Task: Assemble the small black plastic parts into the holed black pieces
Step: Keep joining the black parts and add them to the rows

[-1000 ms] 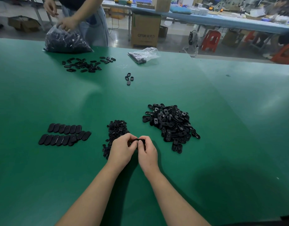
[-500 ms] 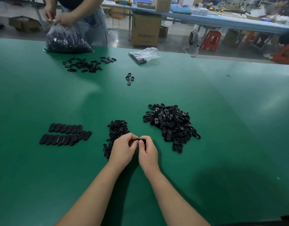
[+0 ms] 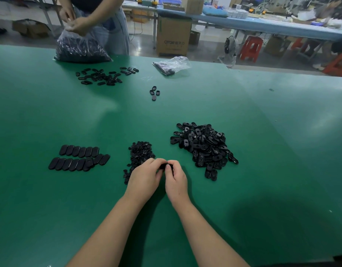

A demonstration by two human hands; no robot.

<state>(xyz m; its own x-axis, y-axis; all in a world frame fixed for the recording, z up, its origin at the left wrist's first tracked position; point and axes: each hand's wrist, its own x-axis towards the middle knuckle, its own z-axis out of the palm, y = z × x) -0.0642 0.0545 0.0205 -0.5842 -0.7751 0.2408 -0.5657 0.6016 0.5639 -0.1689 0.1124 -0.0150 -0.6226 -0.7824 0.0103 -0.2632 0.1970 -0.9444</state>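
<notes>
— Green worktop (image 3: 262, 132), what lies on it?
— A heap of holed black pieces (image 3: 204, 146) right of the hands, small black parts (image 3: 139, 154) just beyond the left hand, two rows of finished pieces (image 3: 79, 158) further left. Across the worktop a second person holds a plastic bag (image 3: 79, 48).
— And the grip?
— Left hand (image 3: 145, 180) and right hand (image 3: 175, 181) both pinch one black piece (image 3: 166, 166) between them.

The table (image 3: 50, 209) is plain deep green with pale glare patches. Every loose part is glossy black: the holed pieces (image 3: 204, 147) heaped at right, the small parts (image 3: 140, 153) in the middle, the two rows of ovals (image 3: 78, 158) at left. Far off, a clear bag (image 3: 80, 48) shows black contents, stools (image 3: 251, 48) are red, a carton (image 3: 174, 35) is brown.
</notes>
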